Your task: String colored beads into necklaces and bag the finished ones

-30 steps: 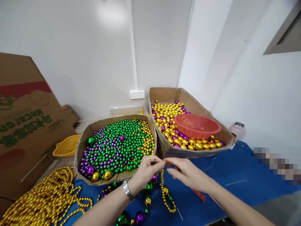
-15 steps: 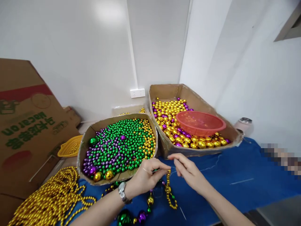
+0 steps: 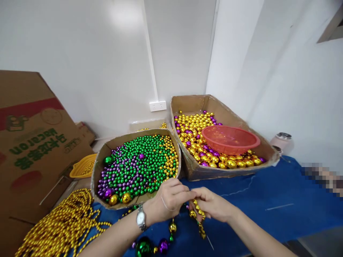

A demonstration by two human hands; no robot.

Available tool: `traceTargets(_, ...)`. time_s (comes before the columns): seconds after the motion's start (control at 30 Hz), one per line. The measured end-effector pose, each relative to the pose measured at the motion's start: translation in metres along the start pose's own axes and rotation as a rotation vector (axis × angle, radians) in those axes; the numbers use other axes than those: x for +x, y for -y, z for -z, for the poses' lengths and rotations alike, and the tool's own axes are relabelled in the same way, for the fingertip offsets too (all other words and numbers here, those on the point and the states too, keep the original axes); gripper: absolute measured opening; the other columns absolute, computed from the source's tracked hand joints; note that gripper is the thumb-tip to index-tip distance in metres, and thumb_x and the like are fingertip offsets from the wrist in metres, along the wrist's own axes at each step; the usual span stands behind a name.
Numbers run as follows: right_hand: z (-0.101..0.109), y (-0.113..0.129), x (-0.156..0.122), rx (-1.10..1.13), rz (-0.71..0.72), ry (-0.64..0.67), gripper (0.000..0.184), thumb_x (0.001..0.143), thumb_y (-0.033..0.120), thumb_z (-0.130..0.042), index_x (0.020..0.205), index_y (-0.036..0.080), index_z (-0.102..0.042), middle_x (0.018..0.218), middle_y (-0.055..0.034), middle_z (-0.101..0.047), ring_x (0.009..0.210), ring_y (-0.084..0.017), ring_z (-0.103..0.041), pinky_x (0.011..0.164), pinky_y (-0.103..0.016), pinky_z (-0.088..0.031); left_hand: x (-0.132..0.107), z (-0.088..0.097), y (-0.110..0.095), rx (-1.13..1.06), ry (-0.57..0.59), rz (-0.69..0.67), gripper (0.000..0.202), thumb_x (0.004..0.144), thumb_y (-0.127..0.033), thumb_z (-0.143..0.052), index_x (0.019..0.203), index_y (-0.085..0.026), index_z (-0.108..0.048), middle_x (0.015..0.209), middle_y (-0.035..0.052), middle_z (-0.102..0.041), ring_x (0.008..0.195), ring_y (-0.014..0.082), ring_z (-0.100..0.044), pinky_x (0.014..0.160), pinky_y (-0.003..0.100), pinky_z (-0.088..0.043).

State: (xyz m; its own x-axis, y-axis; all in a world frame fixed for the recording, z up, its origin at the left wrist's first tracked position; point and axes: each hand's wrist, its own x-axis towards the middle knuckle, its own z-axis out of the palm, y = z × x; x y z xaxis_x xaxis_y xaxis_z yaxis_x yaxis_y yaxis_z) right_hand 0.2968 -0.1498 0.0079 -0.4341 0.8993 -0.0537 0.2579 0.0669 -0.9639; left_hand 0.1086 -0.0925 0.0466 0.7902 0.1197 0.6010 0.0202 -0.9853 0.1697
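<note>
My left hand, with a watch on its wrist, is closed in a pinch, and a thin pale thread loops out of it. Its fingertips meet those of my right hand, whose fingers are closed around a short strand of gold beads. This strand dangles over the blue cloth, its top partly hidden by the fingers. Below my hands lies a string of mixed beads with a big green bead and a purple bead.
Behind my hands, one box holds small green, purple and gold beads. Another box holds larger gold and purple beads and a red basket. Coiled gold bead strings lie left. A white stick rests on blue cloth.
My right hand has closed in from the right and taken hold of the gold bead strand. The fingertips of both hands, apart before, now meet.
</note>
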Motion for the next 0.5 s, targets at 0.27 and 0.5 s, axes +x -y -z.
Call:
traceTargets(0.27,-0.004,0.024,-0.022,-0.695,0.178,-0.47,0.023,0.09,0.022,-0.041,0.077,0.018,-0.06,0.074,-0.0032,-0.055,0.065,-0.013,-0.049,0.061,-0.025,-0.031,-0.004,-0.015,-0.002,-0.708,-0.108,0.868,0.016,0.084,-0.025,-0.058,0.091,-0.014,-0.067,0.079,0.0071,-0.07,0.07,0.0166,-0.064,0.063,0.025,-0.049)
traceTargets(0.5,-0.009,0.025,-0.028,-0.601,0.254,-0.34,0.021,0.094,0.031,-0.042,0.088,0.023,-0.061,0.079,-0.0005,-0.061,0.071,-0.013,-0.056,0.064,-0.023,-0.038,0.0,-0.004,-0.007,-0.691,-0.115,0.772,0.013,0.081,-0.022,-0.062,0.087,-0.015,-0.071,0.083,0.0072,-0.071,0.076,0.0165,-0.064,0.071,0.026,-0.049)
